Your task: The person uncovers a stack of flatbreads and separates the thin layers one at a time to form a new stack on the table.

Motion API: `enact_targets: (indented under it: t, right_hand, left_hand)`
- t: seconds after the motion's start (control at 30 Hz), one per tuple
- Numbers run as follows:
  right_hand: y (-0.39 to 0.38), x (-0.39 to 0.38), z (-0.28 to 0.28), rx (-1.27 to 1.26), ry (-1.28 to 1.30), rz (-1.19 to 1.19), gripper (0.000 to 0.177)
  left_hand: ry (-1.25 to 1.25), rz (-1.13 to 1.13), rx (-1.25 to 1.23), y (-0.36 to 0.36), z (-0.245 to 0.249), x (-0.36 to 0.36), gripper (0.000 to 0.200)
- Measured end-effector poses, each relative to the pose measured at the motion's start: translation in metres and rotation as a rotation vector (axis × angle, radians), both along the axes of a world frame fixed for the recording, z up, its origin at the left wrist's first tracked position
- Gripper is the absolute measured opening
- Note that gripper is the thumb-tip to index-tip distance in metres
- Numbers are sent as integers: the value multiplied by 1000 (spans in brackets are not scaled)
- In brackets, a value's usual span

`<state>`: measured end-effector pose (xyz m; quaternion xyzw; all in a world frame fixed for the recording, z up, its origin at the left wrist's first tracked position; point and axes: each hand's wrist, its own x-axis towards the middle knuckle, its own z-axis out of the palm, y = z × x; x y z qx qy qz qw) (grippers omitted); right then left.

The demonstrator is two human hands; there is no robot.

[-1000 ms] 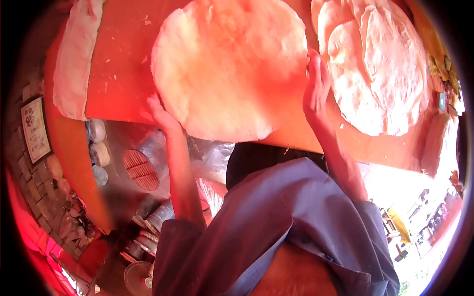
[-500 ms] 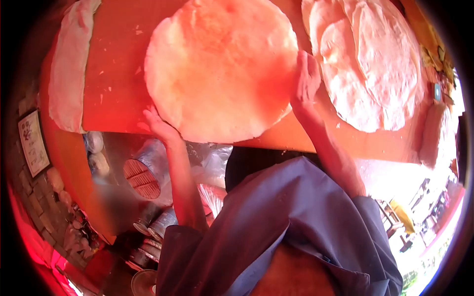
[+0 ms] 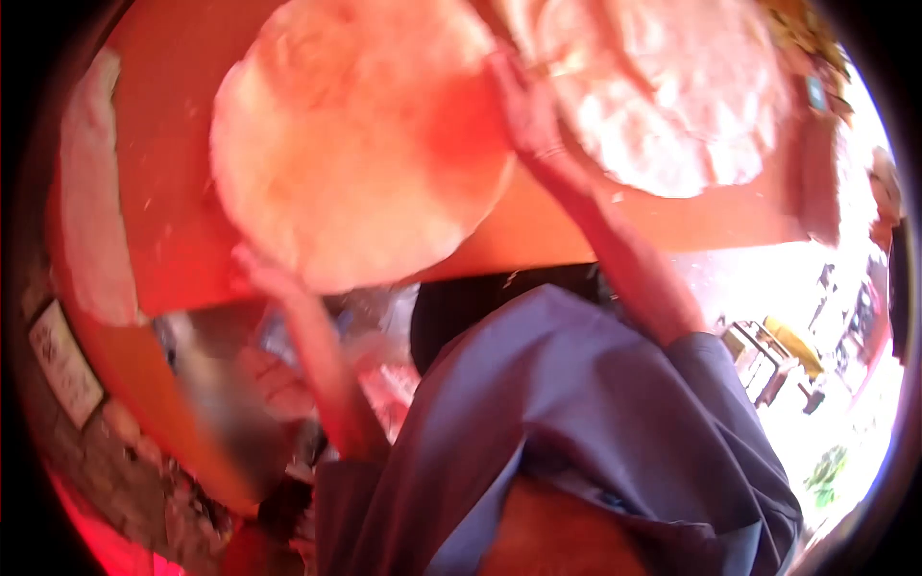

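A large round flatbread (image 3: 355, 144) lies on the orange-red table (image 3: 538, 226), reaching over its near edge a little. At its lower left rim is my left hand (image 3: 269, 274), blurred, with the fingers pointing left and apart. My right hand (image 3: 528, 115) rests along the bread's right rim, fingers stretched forward, between it and a pile of thin folded sheets of bread (image 3: 672, 96). Neither hand has its fingers wrapped round anything.
A long pale strip of dough or cloth (image 3: 96, 202) lies along the table's left end. A framed sheet with writing (image 3: 65, 365) is at the far left. Beyond the table's near side at right, a yellow object (image 3: 792, 346) lies among stands.
The view has turned and shifted, so table, breads and hands appear further left. Both hands remain at the round bread's rim; the left hand looks more blurred.
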<state>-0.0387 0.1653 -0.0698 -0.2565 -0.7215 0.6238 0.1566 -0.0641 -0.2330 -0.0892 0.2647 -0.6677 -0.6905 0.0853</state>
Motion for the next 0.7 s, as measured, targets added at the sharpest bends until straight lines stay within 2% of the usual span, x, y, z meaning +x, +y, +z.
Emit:
enact_targets:
  t: [0.03,0.07,0.13,0.2,0.27,0.3,0.33,0.4,0.43,0.5,0.53,0.6,0.67,0.7]
  right_hand:
    - [1,2,7,-22,-24,20,55]
    - [6,7,38,11,-40,49,56]
    - [22,23,74,-10,-25,38,56]
    - [57,48,90,245,28,6,46]
    - [122,76,79,852,7,-49,46]
    - [156,92,78,1011,-59,-36,49]
    - [177,109,81,1144,-291,-23,54]
    - [207,132,71,1232,-539,97,59]
    - [219,139,69,1232,-534,98,59]
    - [237,144,71,1250,-442,295,57]
    - [245,144,72,1251,-432,298,57]
    - [257,144,71,1354,-331,451,49]
    - [265,142,70,1331,-232,421,47]
    - [268,141,69,1353,-135,328,44]
  left_hand:
    - [-3,-58,122,32,28,3,67]
    - [-7,-115,230,53,64,9,67]
    - [37,-83,197,32,55,6,68]
    - [86,51,27,25,60,7,66]
    - [143,1,-102,23,80,15,64]
    - [179,-9,-190,22,88,17,63]
    - [212,14,-234,31,99,19,60]
    - [309,-51,-207,48,117,27,58]
    - [311,-47,-210,60,126,31,58]
    - [407,-251,-118,90,143,41,53]
    - [411,-243,-122,109,150,50,53]
    - [371,-364,-47,144,161,65,49]
    - [371,-435,-35,169,152,77,48]
    - [346,-474,-24,182,146,84,48]
